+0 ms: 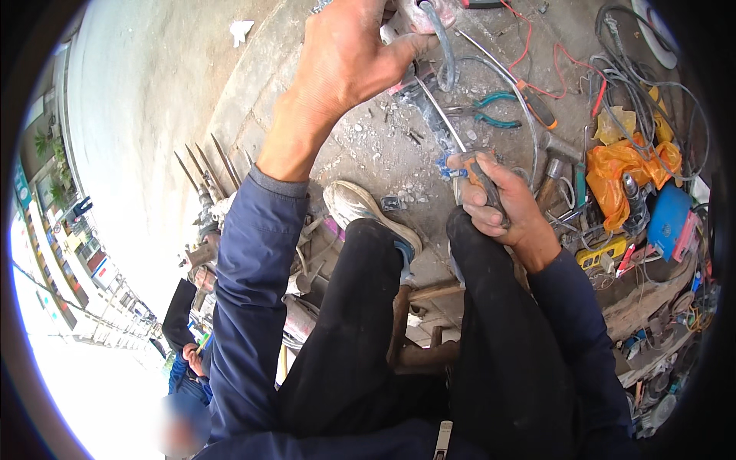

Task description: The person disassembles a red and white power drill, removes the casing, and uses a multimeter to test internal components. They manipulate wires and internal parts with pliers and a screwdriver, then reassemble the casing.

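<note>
My left hand (351, 60) is closed on a dusty pink tool body (414, 17) at the top edge, with a grey cable (448, 65) coming from it. The tool's longer, dusty dark section (429, 115) extends downward below that hand, with blue material at its lower part. My right hand (514, 207) grips a screwdriver (485, 184) by its dark-and-orange handle; its metal shaft slants up-left along the tool toward my left hand. Exactly where the tip touches is unclear. Teal-handled pliers (494, 120) and another screwdriver (537, 103) lie on the pavement beside them.
Coiled cables (621, 61), a hammer (553, 169), an orange bag (609, 180) and a blue box (667, 222) crowd the right. Long chisels (215, 165) lie left. My shoe (349, 203) is below debris on the pavement (307, 23). Another person (192, 368) is at lower left.
</note>
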### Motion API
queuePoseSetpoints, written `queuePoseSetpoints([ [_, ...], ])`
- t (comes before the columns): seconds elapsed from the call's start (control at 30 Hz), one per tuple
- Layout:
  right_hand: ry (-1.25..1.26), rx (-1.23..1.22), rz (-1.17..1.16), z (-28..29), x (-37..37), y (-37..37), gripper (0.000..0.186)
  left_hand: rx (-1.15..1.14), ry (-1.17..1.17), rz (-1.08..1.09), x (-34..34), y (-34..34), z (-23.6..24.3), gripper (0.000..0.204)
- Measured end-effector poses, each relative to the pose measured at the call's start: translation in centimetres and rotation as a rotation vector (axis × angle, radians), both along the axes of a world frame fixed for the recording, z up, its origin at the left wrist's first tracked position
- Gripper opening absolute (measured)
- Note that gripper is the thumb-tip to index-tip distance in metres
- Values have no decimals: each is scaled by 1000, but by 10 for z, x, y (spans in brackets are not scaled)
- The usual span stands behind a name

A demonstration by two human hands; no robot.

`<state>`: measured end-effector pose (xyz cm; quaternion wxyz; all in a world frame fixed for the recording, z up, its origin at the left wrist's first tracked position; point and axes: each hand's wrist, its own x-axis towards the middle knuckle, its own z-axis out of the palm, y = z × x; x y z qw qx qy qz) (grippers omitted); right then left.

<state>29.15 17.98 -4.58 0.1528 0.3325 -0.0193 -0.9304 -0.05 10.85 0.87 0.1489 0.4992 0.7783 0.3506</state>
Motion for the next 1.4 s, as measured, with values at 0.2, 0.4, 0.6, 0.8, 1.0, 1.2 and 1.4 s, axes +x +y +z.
queuePoseSetpoints([
  [0.2, -136, 1526, 548, 8, -1, -2, 44, 56, -27, -5, -1, -5, -10, 60],
  [0.4, -138, 1646, 612, 32, 9, 8, 41, 49, -24, -32, -2, -6, -5, 60],
  [0.6, -170, 1607, 536, 39, -3, 5, 40, 90, -32, -56, -3, -7, -7, 60],
  [0.8, -190, 1510, 486, 37, -17, 6, 40, 92, -5, -62, -4, -6, -8, 59],
  [1.0, -112, 1199, 418, 41, -24, 27, 37, 77, 95, -81, -7, -8, 0, 57],
  [1.2, -96, 606, 267, 41, -25, 40, 37, 186, 129, -35, 1, -8, -8, 51],
  [1.4, -92, 1483, 461, 26, -1, 30, 38, 67, 145, -3, 5, -8, -10, 63],
])
